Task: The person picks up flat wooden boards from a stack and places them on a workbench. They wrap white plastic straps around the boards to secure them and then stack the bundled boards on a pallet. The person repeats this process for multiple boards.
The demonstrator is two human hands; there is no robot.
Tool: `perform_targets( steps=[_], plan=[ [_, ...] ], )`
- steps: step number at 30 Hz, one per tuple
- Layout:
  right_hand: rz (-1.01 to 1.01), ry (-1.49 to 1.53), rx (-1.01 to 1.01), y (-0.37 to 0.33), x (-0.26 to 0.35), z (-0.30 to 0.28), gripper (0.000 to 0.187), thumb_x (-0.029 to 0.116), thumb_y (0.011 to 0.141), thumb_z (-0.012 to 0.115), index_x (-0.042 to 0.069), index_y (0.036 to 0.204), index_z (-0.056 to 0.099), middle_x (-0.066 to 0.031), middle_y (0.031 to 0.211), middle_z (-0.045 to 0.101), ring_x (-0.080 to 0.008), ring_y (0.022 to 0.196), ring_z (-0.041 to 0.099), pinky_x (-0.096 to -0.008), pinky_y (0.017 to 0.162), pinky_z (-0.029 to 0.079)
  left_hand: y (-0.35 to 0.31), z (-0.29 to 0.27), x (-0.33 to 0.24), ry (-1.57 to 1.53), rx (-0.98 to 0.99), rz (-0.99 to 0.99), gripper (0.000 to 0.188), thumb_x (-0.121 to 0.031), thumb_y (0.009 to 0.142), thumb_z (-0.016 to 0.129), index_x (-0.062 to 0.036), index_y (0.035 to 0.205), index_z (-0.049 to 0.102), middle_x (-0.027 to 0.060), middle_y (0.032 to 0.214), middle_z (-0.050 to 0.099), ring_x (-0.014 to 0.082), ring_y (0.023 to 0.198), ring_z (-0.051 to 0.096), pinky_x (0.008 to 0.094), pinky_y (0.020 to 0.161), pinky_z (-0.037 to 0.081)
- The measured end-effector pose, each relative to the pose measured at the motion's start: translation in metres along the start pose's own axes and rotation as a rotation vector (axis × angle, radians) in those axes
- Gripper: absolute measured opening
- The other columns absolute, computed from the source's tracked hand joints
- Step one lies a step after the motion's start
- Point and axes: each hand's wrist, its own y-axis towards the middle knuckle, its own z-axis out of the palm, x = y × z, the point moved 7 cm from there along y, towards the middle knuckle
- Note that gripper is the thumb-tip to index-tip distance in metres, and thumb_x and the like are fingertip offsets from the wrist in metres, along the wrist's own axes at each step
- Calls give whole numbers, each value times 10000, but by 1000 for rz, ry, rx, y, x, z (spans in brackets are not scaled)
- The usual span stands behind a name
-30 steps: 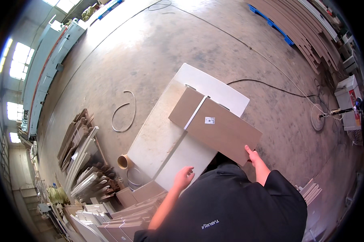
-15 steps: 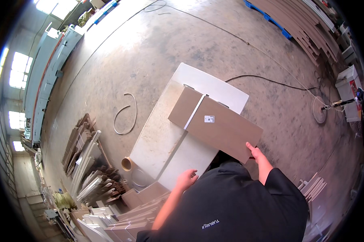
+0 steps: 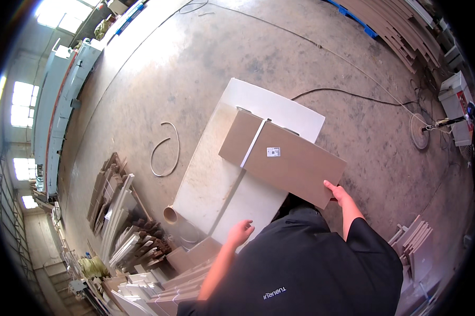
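Note:
A flat brown board bundle (image 3: 295, 160) lies slantwise across a white work surface (image 3: 206, 168), with a white strap (image 3: 253, 143) round its left part and a small white label (image 3: 273, 152) on top. My right hand (image 3: 339, 193) grips the bundle's near right corner, thumb on the upper face and fingers underneath, mostly hidden. Over the near edge of the white surface hovers my left hand (image 3: 240, 231), its fingers loosely curled and apart, holding nothing. Dark slots show along the far side of the bundle.
Scrap boards and strips (image 3: 124, 221) are heaped at the left, near a cardboard tube (image 3: 170, 215). A loose pale strap (image 3: 165, 150) curls on the floor. A black cable (image 3: 348, 92) runs right toward a fan (image 3: 419, 131). Stacked panels (image 3: 413, 242) stand at the lower right.
The view has shifted slightly. My right hand keeps its grip on the bundle's corner, and my left hand stays empty with its fingers a little more spread.

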Motion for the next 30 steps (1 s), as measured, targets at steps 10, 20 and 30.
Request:
perform_targets(
  steps=[10, 20, 30],
  plan=[
    [0, 40, -28, -7, 7, 7, 824, 626, 845, 760, 83, 1433, 567, -109, 1364, 638, -278, 1246, 606, -507, 994, 518, 6, -4, 4, -22, 19, -11, 394, -360, 945, 690, -123, 1260, 688, 69, 1061, 757, 239, 975, 724, 391, 869, 569],
    [-43, 22, 40, -56, 18, 45, 773, 530, 834, 827, 23, 1373, 602, -116, 1277, 675, -268, 1156, 662, -483, 899, 580, 7, 4, 23, -86, -13, -45, 398, -358, 942, 685, -126, 1264, 688, 71, 1064, 757, 241, 975, 723, 396, 873, 567],
    [-173, 111, 23, 23, 88, 154, 731, 523, 856, 811, 4, 1329, 608, -134, 1271, 661, -283, 1080, 675, -458, 820, 598, -11, 24, 20, -147, 41, -92, 452, -367, 951, 667, -111, 1324, 660, 117, 1120, 755, 289, 1027, 717, 405, 922, 556]
  ],
)
